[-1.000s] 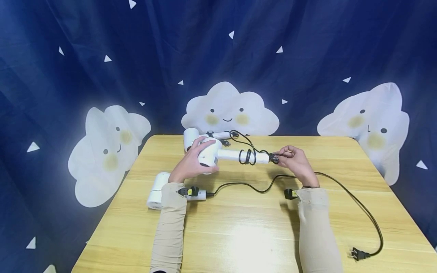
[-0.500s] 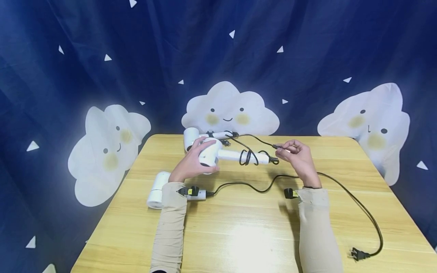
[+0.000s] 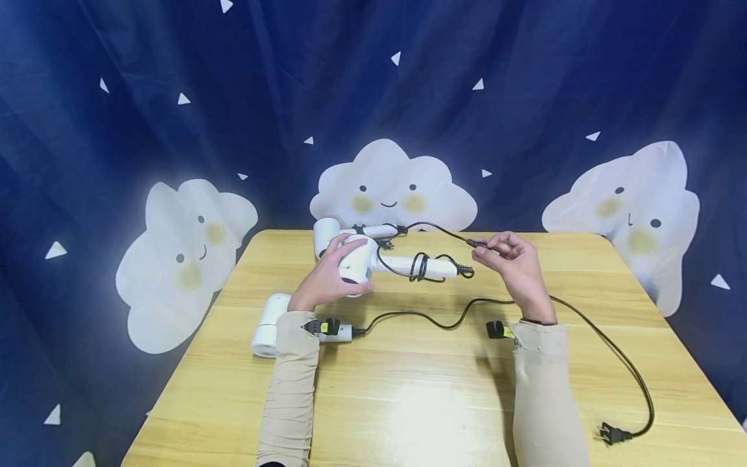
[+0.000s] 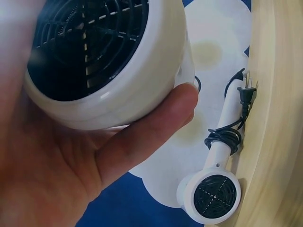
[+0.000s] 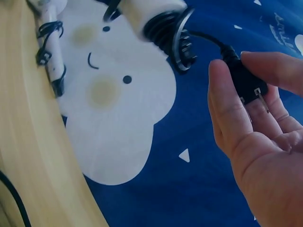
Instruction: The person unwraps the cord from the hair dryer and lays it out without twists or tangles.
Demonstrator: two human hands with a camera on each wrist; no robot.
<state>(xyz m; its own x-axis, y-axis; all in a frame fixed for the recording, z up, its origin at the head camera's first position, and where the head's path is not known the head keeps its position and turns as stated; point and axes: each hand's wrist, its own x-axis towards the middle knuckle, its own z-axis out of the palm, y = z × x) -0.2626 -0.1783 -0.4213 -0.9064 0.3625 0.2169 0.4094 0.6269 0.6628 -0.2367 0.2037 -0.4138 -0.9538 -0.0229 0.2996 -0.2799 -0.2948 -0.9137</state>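
Note:
My left hand grips the round head of a white hair dryer above the table, its handle pointing right. In the left wrist view the thumb lies along the rim beside the dark grille. Black cord is looped around the handle, and a coiled sleeve sticks out of the handle's end. Right of that end, my right hand pinches a black two-pin plug between thumb and fingers, prongs toward the palm. From the plug a length of cord runs left, passing behind the handle.
A second white hair dryer, cord wrapped on its handle, lies at the table's back edge. Another hair dryer lies front left, partly behind the left forearm. Its cord crosses the wooden table to a plug at right.
The right hand has moved from the handle's end slightly up and right, drawing the plug and cord away. Loops on the handle have loosened and shifted. The left hand stays in place.

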